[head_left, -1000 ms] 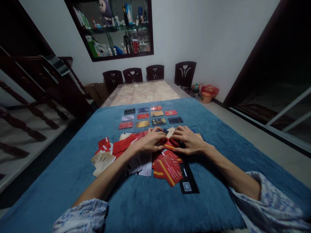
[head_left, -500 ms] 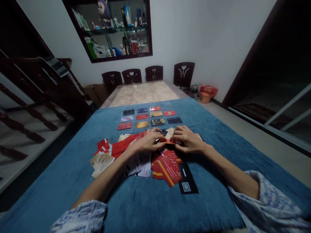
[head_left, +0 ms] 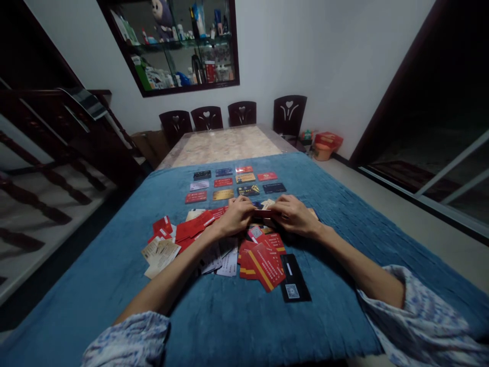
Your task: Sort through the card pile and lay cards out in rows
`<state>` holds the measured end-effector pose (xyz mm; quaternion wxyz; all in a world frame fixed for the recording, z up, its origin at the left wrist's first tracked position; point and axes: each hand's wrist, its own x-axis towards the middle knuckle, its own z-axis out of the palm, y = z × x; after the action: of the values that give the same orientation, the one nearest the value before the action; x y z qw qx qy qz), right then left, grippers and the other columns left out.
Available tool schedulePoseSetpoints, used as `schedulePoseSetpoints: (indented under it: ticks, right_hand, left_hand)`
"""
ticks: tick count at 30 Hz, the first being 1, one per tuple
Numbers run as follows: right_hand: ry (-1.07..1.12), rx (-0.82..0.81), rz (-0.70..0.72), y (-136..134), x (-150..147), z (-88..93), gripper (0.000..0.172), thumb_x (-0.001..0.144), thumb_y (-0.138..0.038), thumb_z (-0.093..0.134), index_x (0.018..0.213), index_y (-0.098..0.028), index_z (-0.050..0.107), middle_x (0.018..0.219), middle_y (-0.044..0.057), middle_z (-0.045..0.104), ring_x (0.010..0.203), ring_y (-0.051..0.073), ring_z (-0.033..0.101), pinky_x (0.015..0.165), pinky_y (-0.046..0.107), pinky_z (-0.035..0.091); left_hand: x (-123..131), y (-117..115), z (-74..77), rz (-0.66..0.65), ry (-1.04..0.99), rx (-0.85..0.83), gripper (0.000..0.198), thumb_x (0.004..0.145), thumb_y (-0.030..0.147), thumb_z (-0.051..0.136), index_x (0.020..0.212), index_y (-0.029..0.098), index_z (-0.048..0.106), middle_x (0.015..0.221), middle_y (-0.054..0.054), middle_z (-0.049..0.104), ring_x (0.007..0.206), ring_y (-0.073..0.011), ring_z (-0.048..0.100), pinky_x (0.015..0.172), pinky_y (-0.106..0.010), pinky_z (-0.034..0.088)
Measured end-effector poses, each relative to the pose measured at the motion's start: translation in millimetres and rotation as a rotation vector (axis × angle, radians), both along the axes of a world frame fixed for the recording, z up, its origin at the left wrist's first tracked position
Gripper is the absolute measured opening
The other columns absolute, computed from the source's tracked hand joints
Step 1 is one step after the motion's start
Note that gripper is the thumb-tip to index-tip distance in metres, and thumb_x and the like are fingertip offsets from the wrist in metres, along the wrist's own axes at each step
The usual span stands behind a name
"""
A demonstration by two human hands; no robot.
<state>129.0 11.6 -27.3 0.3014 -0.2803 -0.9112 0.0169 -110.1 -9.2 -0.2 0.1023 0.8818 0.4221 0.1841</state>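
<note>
My left hand (head_left: 237, 216) and my right hand (head_left: 292, 215) meet over a loose heap of cards (head_left: 263, 257) on a blue cloth (head_left: 229, 316). Both hands pinch the ends of one thin card (head_left: 263, 214), lifted edge-on just above the heap. The heap is mostly red cards, with pale ones (head_left: 160, 252) at its left and a black card with a QR code (head_left: 292, 279) at its near right. Beyond my hands, cards lie in neat rows (head_left: 237, 184), about three rows deep.
The blue cloth covers the near half of a long marble-topped table (head_left: 225, 142). Several dark chairs (head_left: 244, 112) stand at its far end under a glass wall cabinet (head_left: 179, 43). A wooden stair rail (head_left: 57, 153) runs on the left. Red tubs (head_left: 326, 143) sit on the floor at the right.
My hands have gone from lying flat on the heap to pinching one card and raising it slightly, moving a little away from me.
</note>
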Motion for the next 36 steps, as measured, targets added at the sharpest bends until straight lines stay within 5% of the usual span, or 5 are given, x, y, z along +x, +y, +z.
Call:
schedulePoseSetpoints:
  ticks: [7,14,28,36]
  right_hand:
    - [0.017,-0.006,-0.063,1.3,-0.7,-3.2,0.029,0.092,-0.022,0.051,0.116,-0.021,0.067,0.093,0.01,0.066,0.086,0.023,0.057,0.078,0.038,0.044]
    - [-0.057,0.014,-0.118,2.6,1.2,-2.9,0.041,0.091,-0.021,0.053,0.132,-0.025,0.057,0.102,0.011,0.068,0.092,0.026,0.055,0.08,0.041,0.042]
    - [-0.143,0.117,-0.202,5.6,-0.9,-9.0,0.045,0.095,-0.025,0.053,0.14,-0.028,0.053,0.097,0.01,0.07,0.092,0.027,0.052,0.078,0.038,0.038]
    - [-0.1,0.111,-0.178,4.4,-0.7,-8.3,0.05,0.092,-0.029,0.053,0.142,-0.021,0.05,0.105,0.014,0.063,0.098,0.03,0.049,0.08,0.042,0.041]
  left_hand:
    - [4.5,-1.9,-3.0,0.074,-0.033,0.05,0.025,0.087,0.014,0.052,0.101,0.019,0.072,0.102,-0.008,0.072,0.108,-0.0258,0.053,0.097,-0.047,0.032]
    - [2.2,-0.8,-10.1,0.108,-0.041,0.104,0.051,0.082,0.008,0.051,0.13,0.024,0.06,0.12,-0.007,0.068,0.112,-0.0268,0.05,0.1,-0.048,0.028]
    - [8.4,-6.1,-14.5,0.172,0.022,0.109,0.061,0.081,0.008,0.048,0.14,0.025,0.05,0.113,-0.009,0.068,0.107,-0.0265,0.053,0.1,-0.049,0.03]
    - [9.7,-2.6,-20.8,0.213,-0.03,0.108,0.05,0.086,0.011,0.043,0.134,0.022,0.053,0.11,-0.009,0.069,0.103,-0.0252,0.054,0.096,-0.046,0.032]
